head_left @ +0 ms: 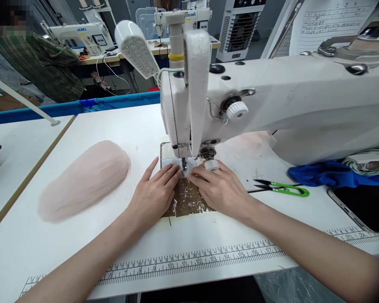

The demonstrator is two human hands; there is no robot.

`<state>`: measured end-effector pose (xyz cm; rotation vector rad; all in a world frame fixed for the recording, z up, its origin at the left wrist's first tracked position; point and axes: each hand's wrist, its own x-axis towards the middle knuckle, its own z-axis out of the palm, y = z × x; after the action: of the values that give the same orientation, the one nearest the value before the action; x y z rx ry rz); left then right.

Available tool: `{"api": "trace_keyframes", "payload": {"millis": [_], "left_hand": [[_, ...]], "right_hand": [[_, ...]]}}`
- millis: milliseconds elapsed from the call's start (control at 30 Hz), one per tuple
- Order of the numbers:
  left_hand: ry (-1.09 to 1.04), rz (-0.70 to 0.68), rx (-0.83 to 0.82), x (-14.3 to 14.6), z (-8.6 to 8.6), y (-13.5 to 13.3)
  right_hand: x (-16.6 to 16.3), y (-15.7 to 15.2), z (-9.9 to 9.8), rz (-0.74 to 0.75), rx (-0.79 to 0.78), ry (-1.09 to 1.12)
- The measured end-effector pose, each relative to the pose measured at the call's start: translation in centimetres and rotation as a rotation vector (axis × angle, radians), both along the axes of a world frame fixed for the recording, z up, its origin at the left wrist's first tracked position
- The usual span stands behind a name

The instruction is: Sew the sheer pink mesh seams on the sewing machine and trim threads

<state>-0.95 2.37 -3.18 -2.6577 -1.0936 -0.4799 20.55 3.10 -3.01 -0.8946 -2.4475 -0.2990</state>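
A small piece of sheer white fabric [192, 163] lies under the presser foot [185, 165] of a white sewing machine [271, 92]. My left hand [158, 187] rests flat to the left of the foot, fingers stretched out and fingertips by the fabric. On the other side, my right hand [221, 187] has its fingers bent and closed at the fabric's right edge; the machine's white knob partly covers them. Beneath both hands is the tape-covered brown machine plate [189, 198]. The fabric's outline is mostly hidden by fingers and machine.
A stack of sheer pale pink pieces [85, 181] lies on the left. Green thread snips [287, 189], a blue cloth [322, 173] and a phone [366, 206] are at right. A printed ruler [183, 261] runs along the front edge. A person [34, 63] stands behind, beyond the lamp [135, 46].
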Motion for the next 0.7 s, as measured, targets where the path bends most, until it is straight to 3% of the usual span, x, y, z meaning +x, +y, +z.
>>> {"api": "trace_keyframes", "payload": {"millis": [700], "left_hand": [[0.036, 0.011, 0.019, 0.14, -0.03, -0.06]], "right_hand": [[0.30, 0.18, -0.30, -0.019, -0.037, 0.017]]}}
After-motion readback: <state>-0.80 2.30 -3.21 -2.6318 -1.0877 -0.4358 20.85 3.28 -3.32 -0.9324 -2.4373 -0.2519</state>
